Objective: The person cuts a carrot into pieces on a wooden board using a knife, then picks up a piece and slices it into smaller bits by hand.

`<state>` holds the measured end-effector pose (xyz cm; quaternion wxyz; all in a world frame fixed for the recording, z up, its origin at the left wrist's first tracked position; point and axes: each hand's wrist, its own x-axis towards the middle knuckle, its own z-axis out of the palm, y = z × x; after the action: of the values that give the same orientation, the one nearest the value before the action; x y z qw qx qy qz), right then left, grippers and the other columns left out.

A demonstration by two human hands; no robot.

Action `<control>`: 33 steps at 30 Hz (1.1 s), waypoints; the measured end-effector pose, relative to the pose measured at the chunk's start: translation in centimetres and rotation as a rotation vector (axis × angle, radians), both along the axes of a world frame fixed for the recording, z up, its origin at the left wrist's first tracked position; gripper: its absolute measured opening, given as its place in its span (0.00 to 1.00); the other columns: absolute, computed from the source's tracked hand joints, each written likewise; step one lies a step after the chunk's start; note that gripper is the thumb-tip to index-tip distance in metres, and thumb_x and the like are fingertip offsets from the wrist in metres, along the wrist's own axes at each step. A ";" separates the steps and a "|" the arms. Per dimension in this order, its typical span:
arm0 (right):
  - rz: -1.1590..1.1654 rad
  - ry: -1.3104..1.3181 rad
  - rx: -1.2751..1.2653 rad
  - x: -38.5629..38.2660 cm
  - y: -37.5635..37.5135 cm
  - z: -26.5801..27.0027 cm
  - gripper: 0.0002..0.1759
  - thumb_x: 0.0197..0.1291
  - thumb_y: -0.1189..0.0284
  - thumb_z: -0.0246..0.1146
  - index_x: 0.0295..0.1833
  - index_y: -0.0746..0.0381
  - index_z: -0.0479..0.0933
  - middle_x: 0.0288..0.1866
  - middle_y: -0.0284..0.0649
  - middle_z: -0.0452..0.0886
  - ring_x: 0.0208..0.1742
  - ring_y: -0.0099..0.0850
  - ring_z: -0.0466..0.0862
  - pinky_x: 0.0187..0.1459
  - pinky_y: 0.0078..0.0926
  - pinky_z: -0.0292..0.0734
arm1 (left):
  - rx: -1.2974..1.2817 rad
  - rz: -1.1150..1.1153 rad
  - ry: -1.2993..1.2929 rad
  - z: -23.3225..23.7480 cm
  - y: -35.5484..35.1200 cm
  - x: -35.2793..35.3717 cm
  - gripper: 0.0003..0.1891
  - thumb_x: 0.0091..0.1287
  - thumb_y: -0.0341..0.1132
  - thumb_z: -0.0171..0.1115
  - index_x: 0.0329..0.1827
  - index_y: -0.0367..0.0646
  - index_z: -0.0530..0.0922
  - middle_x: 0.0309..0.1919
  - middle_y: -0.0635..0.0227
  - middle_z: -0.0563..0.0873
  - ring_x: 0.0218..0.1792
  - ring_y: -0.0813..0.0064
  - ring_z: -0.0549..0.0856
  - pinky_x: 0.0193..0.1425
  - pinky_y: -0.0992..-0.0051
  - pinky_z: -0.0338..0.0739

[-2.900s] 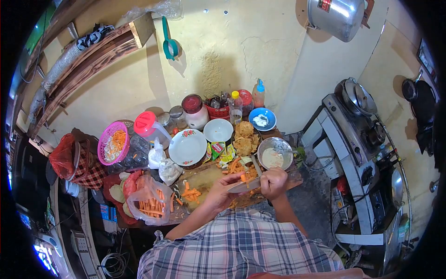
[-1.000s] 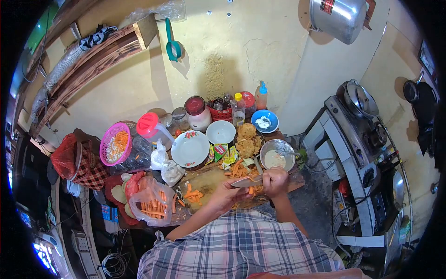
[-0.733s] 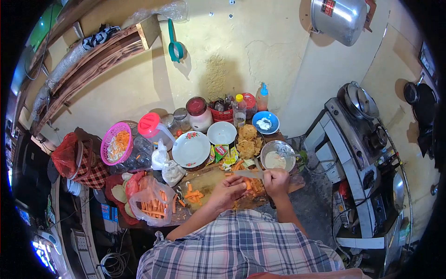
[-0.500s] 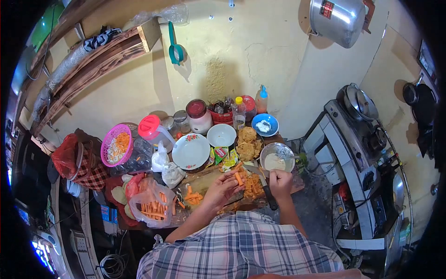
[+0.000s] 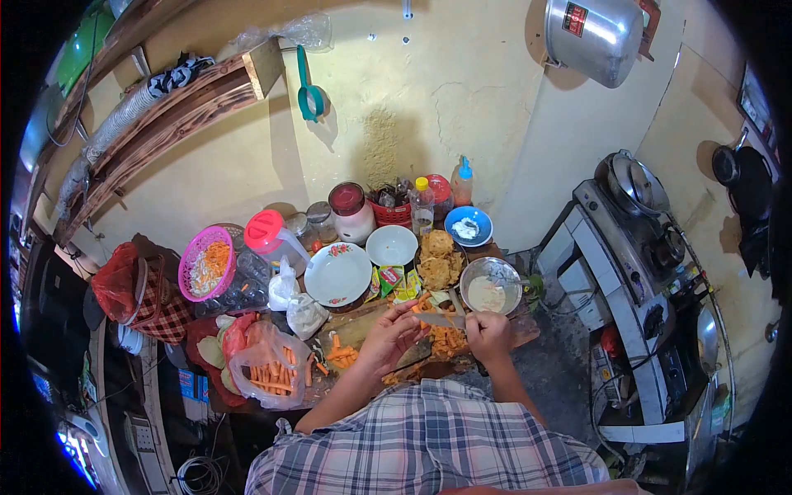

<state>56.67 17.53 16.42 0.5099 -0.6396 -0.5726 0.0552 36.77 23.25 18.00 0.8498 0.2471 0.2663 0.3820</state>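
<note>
My right hand point(image 5: 488, 334) is closed round the handle of a knife point(image 5: 442, 320), whose blade points left toward my left hand. The fingers of my left hand point(image 5: 391, 338) are pinched on a peeled carrot point(image 5: 424, 318), partly hidden by the fingers and the blade. Both hands are above a wooden cutting board point(image 5: 363, 324). Beneath the knife lies a heap of cut carrot point(image 5: 446, 342). More carrot pieces point(image 5: 341, 355) lie left of my left hand. A clear plastic bag point(image 5: 268, 396) of carrot sticks stands farther left.
Behind the board are a floral plate point(image 5: 338, 295), a white bowl point(image 5: 392, 249), fried fritters point(image 5: 440, 268) and a bowl of pale batter point(image 5: 488, 295). A pink basket point(image 5: 186, 275) of shredded vegetables stands left. A gas stove point(image 5: 606, 210) is at the right.
The knife has swung from a steep angle with its handle low to nearly level, blade toward the carrot. My right hand has moved slightly left and down.
</note>
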 end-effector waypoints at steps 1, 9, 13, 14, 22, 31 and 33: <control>0.013 -0.005 0.016 0.1 0.1 -0.3 0.15 0.53 0.71 0.57 0.17 0.67 0.72 0.14 0.50 0.71 0.16 0.46 0.74 0.22 0.37 0.69 | -0.003 0.007 -0.005 0.3 0.0 0.1 0.18 0.64 0.23 0.58 0.57 0.38 0.70 0.43 0.64 0.81 0.44 0.72 0.83 0.54 0.72 0.81; 0.039 -0.040 0.025 0.1 0.2 0.2 0.13 0.51 0.72 0.58 0.18 0.67 0.74 0.15 0.49 0.72 0.17 0.45 0.75 0.22 0.37 0.69 | -0.029 0.038 0.011 0.1 0.1 0.1 0.16 0.65 0.26 0.59 0.56 0.40 0.71 0.46 0.63 0.81 0.46 0.72 0.83 0.54 0.74 0.81; 0.084 -0.078 0.050 -0.1 0.5 0.2 0.14 0.50 0.71 0.58 0.17 0.66 0.74 0.14 0.48 0.72 0.16 0.45 0.75 0.22 0.38 0.69 | -0.033 0.042 0.034 0.2 0.2 0.0 0.16 0.65 0.28 0.60 0.55 0.43 0.72 0.46 0.63 0.82 0.48 0.71 0.83 0.53 0.75 0.81; 0.085 -0.078 0.050 -0.1 0.5 0.2 0.14 0.50 0.71 0.58 0.17 0.66 0.74 0.14 0.48 0.72 0.16 0.45 0.75 0.22 0.38 0.69 | -0.033 0.043 0.035 0.2 0.2 0.0 0.16 0.65 0.28 0.60 0.55 0.43 0.72 0.46 0.63 0.82 0.48 0.71 0.83 0.53 0.75 0.81; 0.089 -0.118 0.095 0.0 0.7 0.5 0.15 0.49 0.71 0.58 0.14 0.65 0.72 0.12 0.48 0.70 0.15 0.44 0.73 0.22 0.39 0.68 | -0.002 0.044 0.029 -0.3 0.3 -0.3 0.16 0.65 0.26 0.59 0.56 0.44 0.71 0.46 0.61 0.81 0.48 0.71 0.83 0.51 0.75 0.81; 0.073 -0.087 0.109 -0.2 0.6 0.3 0.14 0.49 0.71 0.59 0.15 0.66 0.72 0.13 0.49 0.70 0.15 0.45 0.73 0.21 0.39 0.68 | -0.102 0.047 0.087 -0.9 0.2 -0.7 0.17 0.66 0.28 0.60 0.56 0.46 0.70 0.45 0.71 0.80 0.47 0.76 0.81 0.55 0.71 0.79; 0.079 -0.100 0.096 -0.1 0.6 0.1 0.14 0.49 0.71 0.59 0.15 0.66 0.73 0.13 0.49 0.71 0.16 0.45 0.74 0.22 0.39 0.68 | -0.100 0.045 0.077 -0.6 0.3 -0.6 0.16 0.66 0.29 0.60 0.56 0.46 0.71 0.45 0.72 0.80 0.48 0.76 0.80 0.56 0.71 0.79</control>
<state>56.60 18.13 16.54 0.5081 -0.5933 -0.6241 0.0161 36.15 23.55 17.35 0.8413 0.2129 0.3231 0.3775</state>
